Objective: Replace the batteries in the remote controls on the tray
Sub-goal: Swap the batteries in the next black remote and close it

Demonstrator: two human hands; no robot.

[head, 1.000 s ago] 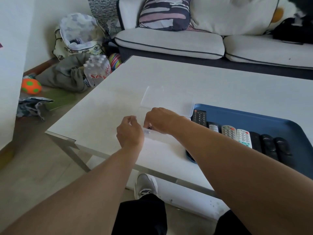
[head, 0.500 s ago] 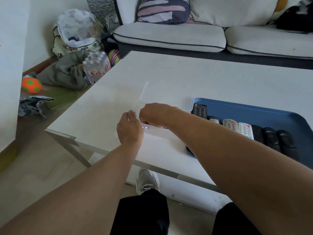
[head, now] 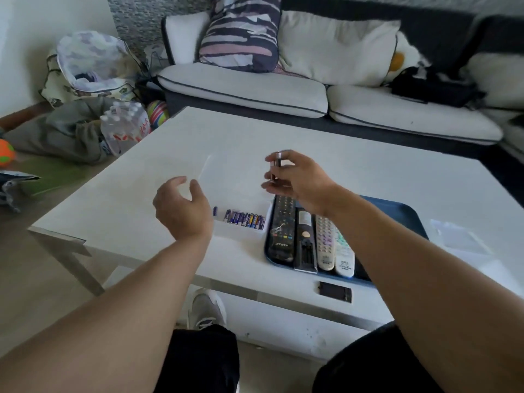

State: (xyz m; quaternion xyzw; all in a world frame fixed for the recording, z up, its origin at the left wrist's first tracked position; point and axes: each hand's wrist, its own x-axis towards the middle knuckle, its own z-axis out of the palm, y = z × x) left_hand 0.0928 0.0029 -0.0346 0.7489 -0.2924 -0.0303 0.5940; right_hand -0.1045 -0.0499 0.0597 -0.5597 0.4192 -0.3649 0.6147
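Observation:
My right hand (head: 297, 177) pinches batteries (head: 275, 169) upright between thumb and fingers, raised above the far end of the blue tray (head: 397, 208). Several remote controls lie side by side in that tray: a black one (head: 280, 228), a black one with its battery bay uncovered (head: 304, 242), and two pale ones (head: 324, 245). A clear plastic box (head: 241, 231) left of the tray holds a row of several blue batteries (head: 245, 218). My left hand (head: 181, 208) hovers over the box's left end, fingers loosely curled, holding nothing.
A black battery cover (head: 335, 291) lies on the white table (head: 368, 171) near its front edge. A clear lid (head: 232, 171) lies behind the box, and clear plastic (head: 459, 236) sits right of the tray. A sofa (head: 255, 89) stands beyond; bags and bottles clutter the floor at left.
Both hands were down at the clear box. Now my right hand has lifted up and right with batteries pinched, and my left hand has let go and drawn left.

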